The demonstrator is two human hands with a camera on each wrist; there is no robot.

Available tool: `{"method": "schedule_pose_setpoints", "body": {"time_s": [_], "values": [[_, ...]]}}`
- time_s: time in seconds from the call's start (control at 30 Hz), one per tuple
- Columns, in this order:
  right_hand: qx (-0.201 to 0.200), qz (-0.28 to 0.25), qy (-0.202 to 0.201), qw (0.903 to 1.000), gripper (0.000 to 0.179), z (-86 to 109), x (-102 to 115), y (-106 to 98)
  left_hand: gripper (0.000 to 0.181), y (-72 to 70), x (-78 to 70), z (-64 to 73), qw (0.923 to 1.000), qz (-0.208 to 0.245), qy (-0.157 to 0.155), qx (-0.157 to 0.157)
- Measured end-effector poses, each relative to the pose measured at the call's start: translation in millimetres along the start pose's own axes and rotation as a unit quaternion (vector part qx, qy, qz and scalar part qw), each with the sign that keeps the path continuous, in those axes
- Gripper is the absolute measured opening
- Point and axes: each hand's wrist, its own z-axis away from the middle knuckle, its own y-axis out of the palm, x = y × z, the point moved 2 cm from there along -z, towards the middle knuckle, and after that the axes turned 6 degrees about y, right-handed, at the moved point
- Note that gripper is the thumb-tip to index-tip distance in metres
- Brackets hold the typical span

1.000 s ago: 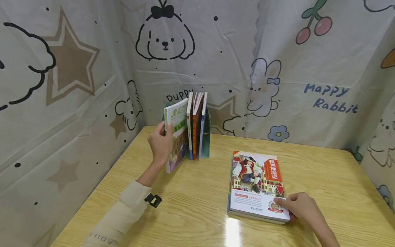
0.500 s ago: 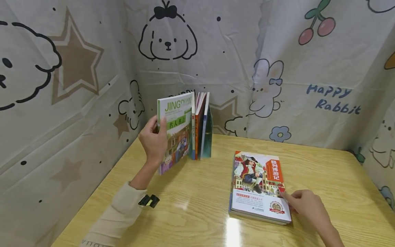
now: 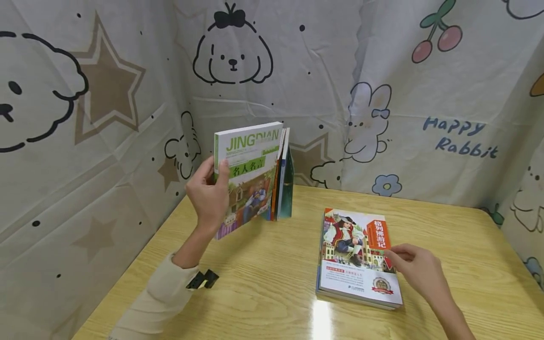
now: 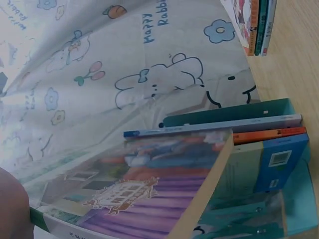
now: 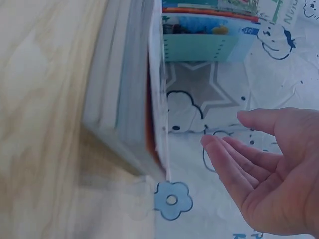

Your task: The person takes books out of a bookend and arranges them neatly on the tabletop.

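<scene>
My left hand [image 3: 207, 196] grips a white-and-green paperback [image 3: 248, 184] by its spine edge, thumb on the front cover. The paperback is upright and lifted off the table, in front of several standing books. In the left wrist view, the standing books, among them an orange-spined one [image 4: 269, 133], are in a teal bookend [image 4: 301, 199]. Beside a flat stack of books [image 3: 357, 279], topped by a red-and-white cover, is my right hand [image 3: 420, 271]. The right wrist view shows the hand's fingers loosely bent with nothing between them, apart from the stack [image 5: 132, 84].
The wooden table [image 3: 272, 283] has its back edge against a patterned cloth [image 3: 314, 85], which also hangs at the left and right. A dark watch-like band [image 3: 203, 279] is on the left sleeve.
The paperback has come out from the left end of the standing row, turning its cover more toward me. My right hand has slid up along the stack's right edge and come off its cover.
</scene>
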Motion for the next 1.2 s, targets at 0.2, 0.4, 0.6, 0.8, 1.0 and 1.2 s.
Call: {"method": "schedule_pose_setpoints", "body": {"time_s": [0.2, 0.4, 0.6, 0.8, 1.0, 1.2], "values": [[0.007, -0.032, -0.013, 0.9994, 0.056, 2.3, 15, 5, 0.025, 3.1, -13.4, 2.4, 0.9991, 0.035, 0.011, 0.023], [0.024, -0.082, -0.04, 0.9955, 0.051, 3.8, 30, 9, 0.024, 7.0, -26.1, 8.1, 0.9974, 0.065, -0.01, 0.031], [0.052, -0.147, -0.089, 0.9838, 0.042, 6.3, 44, 19, 0.025, 11.7, -38.0, 15.6, 0.9929, 0.104, -0.021, 0.054], [0.093, -0.187, -0.12, 0.9706, 0.043, 7.3, 56, 32, 0.025, 18.6, -46.7, 23.8, 0.9867, 0.135, -0.041, 0.08], [0.117, -0.212, -0.134, 0.9609, 0.048, 8.2, 68, 43, 0.025, 24.7, -56.3, 30.6, 0.9803, 0.167, -0.057, 0.089], [0.12, -0.232, -0.135, 0.9557, 0.054, 8.7, 78, 50, 0.026, 28.7, -66.2, 34.9, 0.9749, 0.188, -0.074, 0.094]]}}
